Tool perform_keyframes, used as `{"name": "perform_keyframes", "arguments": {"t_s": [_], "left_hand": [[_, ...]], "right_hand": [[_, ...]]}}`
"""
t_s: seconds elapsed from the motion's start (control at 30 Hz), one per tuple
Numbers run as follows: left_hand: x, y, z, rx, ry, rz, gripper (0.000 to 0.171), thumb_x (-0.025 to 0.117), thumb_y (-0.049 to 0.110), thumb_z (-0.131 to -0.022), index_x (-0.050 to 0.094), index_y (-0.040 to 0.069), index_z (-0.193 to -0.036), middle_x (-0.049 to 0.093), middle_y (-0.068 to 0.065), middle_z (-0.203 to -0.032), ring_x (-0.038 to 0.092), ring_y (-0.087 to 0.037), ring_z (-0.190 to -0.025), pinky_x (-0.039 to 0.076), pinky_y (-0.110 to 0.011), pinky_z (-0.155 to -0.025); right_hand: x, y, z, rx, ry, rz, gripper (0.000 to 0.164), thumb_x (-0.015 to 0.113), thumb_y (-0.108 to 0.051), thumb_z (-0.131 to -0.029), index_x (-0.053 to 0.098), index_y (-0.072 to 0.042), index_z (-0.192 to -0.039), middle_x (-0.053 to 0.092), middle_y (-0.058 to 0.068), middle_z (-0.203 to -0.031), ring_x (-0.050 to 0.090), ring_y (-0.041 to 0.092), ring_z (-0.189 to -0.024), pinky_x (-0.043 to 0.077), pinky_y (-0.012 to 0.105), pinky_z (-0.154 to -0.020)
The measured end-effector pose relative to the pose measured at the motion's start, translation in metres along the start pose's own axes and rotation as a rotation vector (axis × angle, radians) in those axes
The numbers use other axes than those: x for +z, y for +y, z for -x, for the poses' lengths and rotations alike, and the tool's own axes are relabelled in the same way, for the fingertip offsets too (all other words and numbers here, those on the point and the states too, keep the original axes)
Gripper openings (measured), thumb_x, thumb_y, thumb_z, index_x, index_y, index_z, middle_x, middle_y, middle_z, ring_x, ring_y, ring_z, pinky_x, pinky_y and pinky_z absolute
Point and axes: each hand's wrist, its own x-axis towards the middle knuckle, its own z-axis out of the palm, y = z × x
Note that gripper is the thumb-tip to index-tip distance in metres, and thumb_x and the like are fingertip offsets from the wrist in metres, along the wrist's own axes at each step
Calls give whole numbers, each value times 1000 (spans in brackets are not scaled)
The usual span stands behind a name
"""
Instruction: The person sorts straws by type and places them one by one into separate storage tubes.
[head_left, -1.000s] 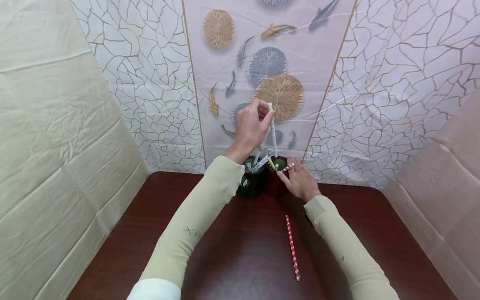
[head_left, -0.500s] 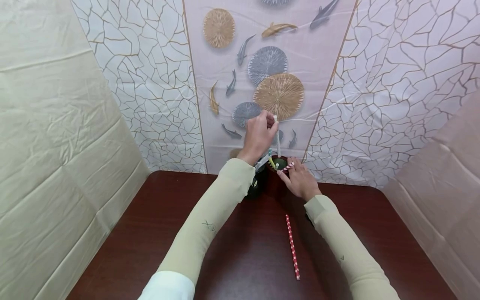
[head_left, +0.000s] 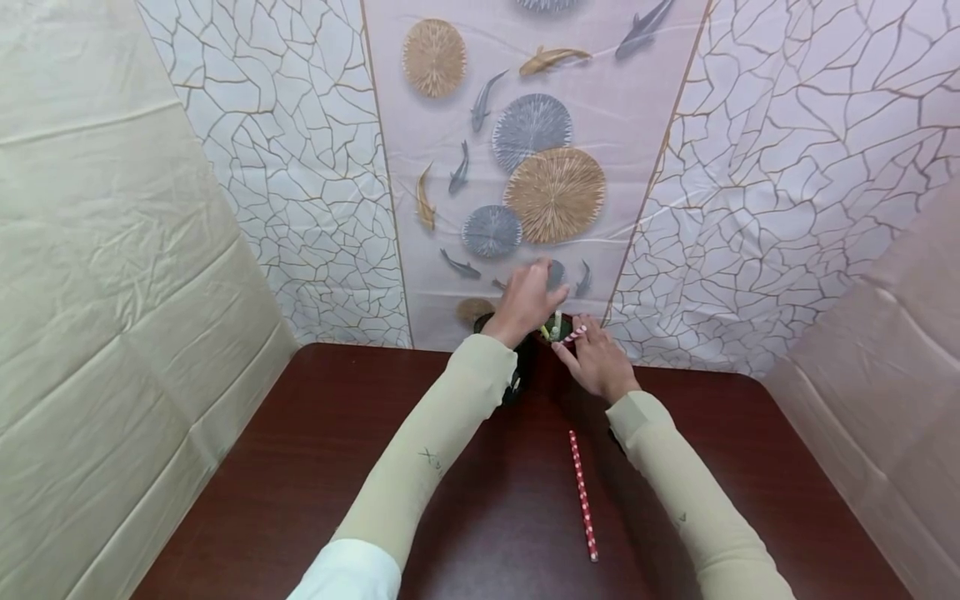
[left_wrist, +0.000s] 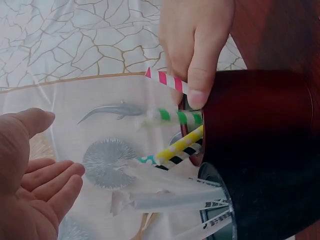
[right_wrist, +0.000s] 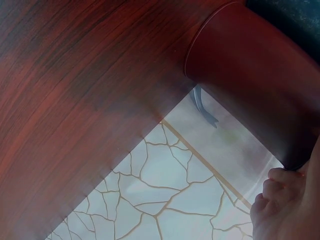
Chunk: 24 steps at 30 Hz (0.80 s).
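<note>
My left hand (head_left: 528, 302) hovers over the cups with its fingers loose and nothing in them; the left wrist view shows the palm (left_wrist: 30, 195) apart from the straws. A dark red cup (left_wrist: 260, 115) contains a pink-striped straw (left_wrist: 167, 81), a slightly blurred green-striped straw (left_wrist: 182, 117), a yellow dotted straw (left_wrist: 180, 146) and a black-striped straw (left_wrist: 182, 156). My right hand (head_left: 597, 360) grips this cup's rim, thumb at the mouth. Against it stands a black cup (left_wrist: 270, 200) with several wrapped straws (left_wrist: 170, 201), mostly hidden by the left arm in the head view.
A red straw with white dots (head_left: 582, 496) lies on the dark wooden table (head_left: 480, 517), in front of the cups. Behind the table's far edge hangs a patterned cloth (head_left: 555, 125). Beige cloth walls (head_left: 112, 333) close off both sides.
My left hand has carried a pale straw down and right to the red cup and let go of it; the straw's top now shows at the cup's mouth. The right hand has stayed put.
</note>
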Motion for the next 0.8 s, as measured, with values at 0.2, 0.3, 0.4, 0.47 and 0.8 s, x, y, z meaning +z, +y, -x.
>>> {"name": "perform_keyframes", "arguments": {"t_s": [0.2,0.3,0.4,0.47,0.8], "left_hand": [[-9,4,4,21,34,-31,38,73,31,-100,69,1,-124,76,-11,-107,72,-26,-92,59,-37,-82],[-16,8,9,19,31,-43,34,72,32,-100,69,4,-117,75,-9,-106,71,-24,-90,59,-37,-80],[-23,14,14,17,28,-66,29,72,33,-99,69,6,-107,75,-9,-99,71,-25,-86,58,-38,-78],[-27,18,19,18,25,-85,28,73,33,-98,69,6,-102,75,-10,-96,73,-27,-87,59,-40,-79],[-35,34,45,41,-164,-114,49,74,38,-97,45,15,-65,43,3,-61,48,-17,-59,46,-32,-62]], "right_hand": [[1,1,0,-5,18,-4,86,27,-58,-113,23,11,-163,22,31,-172,20,45,-162,25,60,-130],[2,1,0,-3,13,-3,86,27,-59,-113,22,11,-163,22,31,-172,19,44,-162,24,60,-131],[2,1,-1,-4,13,2,86,27,-58,-113,22,11,-163,22,31,-172,19,44,-162,24,60,-131],[2,1,0,-7,20,2,85,28,-58,-113,23,10,-163,24,31,-171,22,45,-161,26,60,-130],[0,1,1,-20,-4,5,81,30,-56,-113,28,9,-162,22,30,-172,18,43,-163,23,59,-131]]}}
